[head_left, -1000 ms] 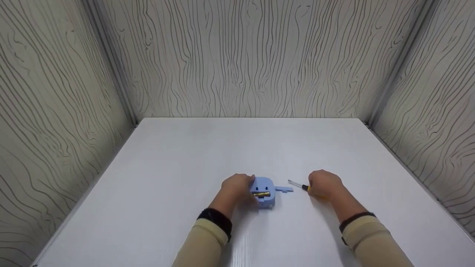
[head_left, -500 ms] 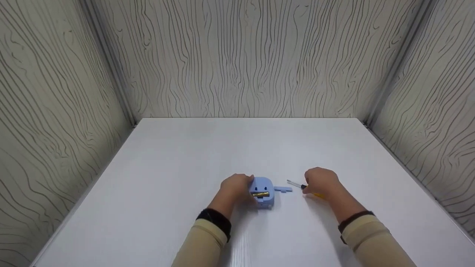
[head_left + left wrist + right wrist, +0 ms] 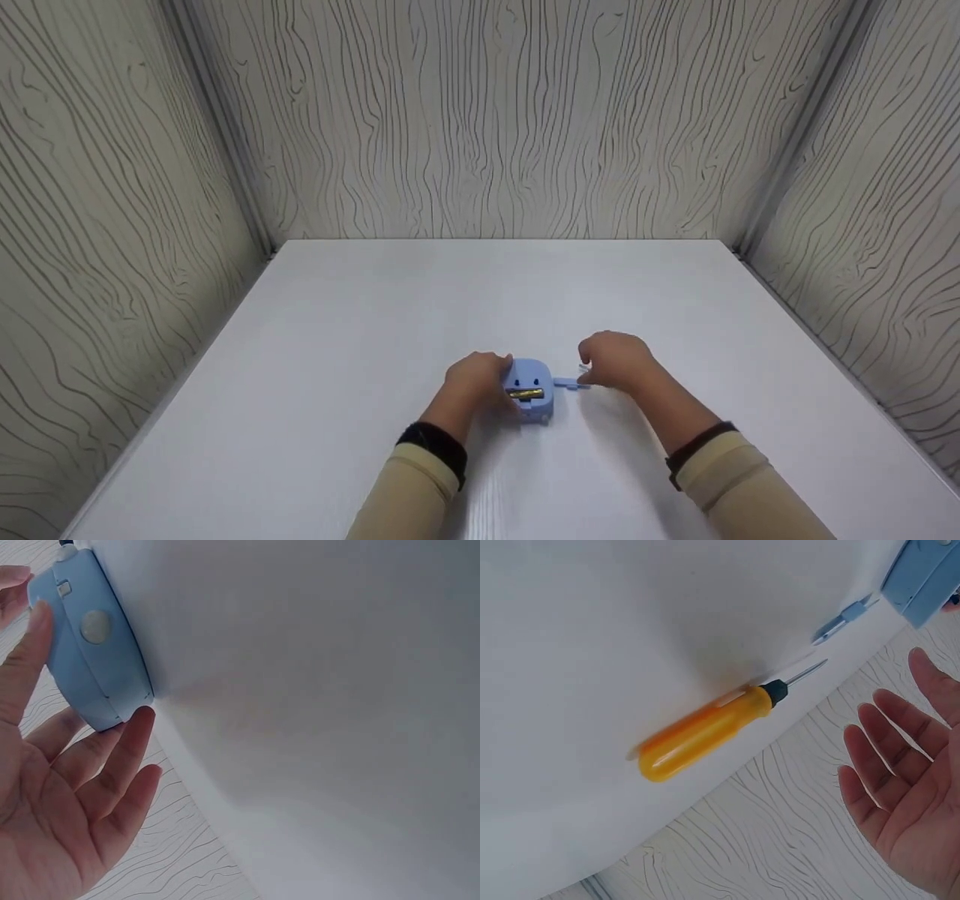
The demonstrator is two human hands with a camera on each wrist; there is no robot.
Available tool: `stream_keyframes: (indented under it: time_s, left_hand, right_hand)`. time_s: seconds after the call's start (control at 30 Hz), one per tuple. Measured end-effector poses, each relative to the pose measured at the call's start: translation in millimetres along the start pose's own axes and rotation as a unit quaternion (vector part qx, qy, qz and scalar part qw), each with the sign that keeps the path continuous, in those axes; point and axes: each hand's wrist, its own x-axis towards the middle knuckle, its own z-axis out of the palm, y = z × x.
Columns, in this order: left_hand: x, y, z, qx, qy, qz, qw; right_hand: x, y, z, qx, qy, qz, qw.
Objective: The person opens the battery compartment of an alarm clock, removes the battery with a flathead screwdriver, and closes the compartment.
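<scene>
A rounded light-blue case (image 3: 534, 369) stands on the white table with its battery compartment uncovered and a gold battery (image 3: 527, 394) inside. My left hand (image 3: 478, 379) grips it from the left, thumb on one side and fingers on the other; in the left wrist view the case (image 3: 97, 645) shows a pale round button. A slim blue cover (image 3: 564, 382) lies just right of the case. Over its right end hovers my right hand (image 3: 619, 361), fingers extended and holding nothing; contact with the cover is unclear. The yellow-handled screwdriver (image 3: 705, 733) lies on the table, mostly hidden by that hand in the head view.
White table (image 3: 337, 322) surrounds the work, with wood-grain-patterned panels (image 3: 480, 120) at the back and both sides. Grey metal posts (image 3: 217, 127) stand at the rear corners.
My right hand has let go of the screwdriver and moved left to the blue cover. My left hand and the case have stayed in place.
</scene>
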Motion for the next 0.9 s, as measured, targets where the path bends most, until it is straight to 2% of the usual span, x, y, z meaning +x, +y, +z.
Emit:
stream_keyframes:
  time_s: [0.17,0.47,0.7,0.9]
  left_hand:
    - [-0.6,-0.9,0.3,0.012,0.006,0.003,0.9999]
    - [0.6,0.1,0.8,-0.010,0.015,-0.004,0.9998]
    - [1.8,-0.1,1.6,-0.028,0.013,-0.012,0.9995]
    - [3.7,0.8,2.5,-0.023,0.008,-0.018,0.9995]
  right_hand:
    - [0,-13,-2.2,-0.014,0.004,-0.022,1.000]
    - [0,-30,-5.4,-0.001,0.004,-0.041,0.999]
    - [-3,-41,-5.7,-0.016,0.013,-0.063,0.998]
    - [-7,-49,-0.6,-0.007,0.022,-0.084,0.996]
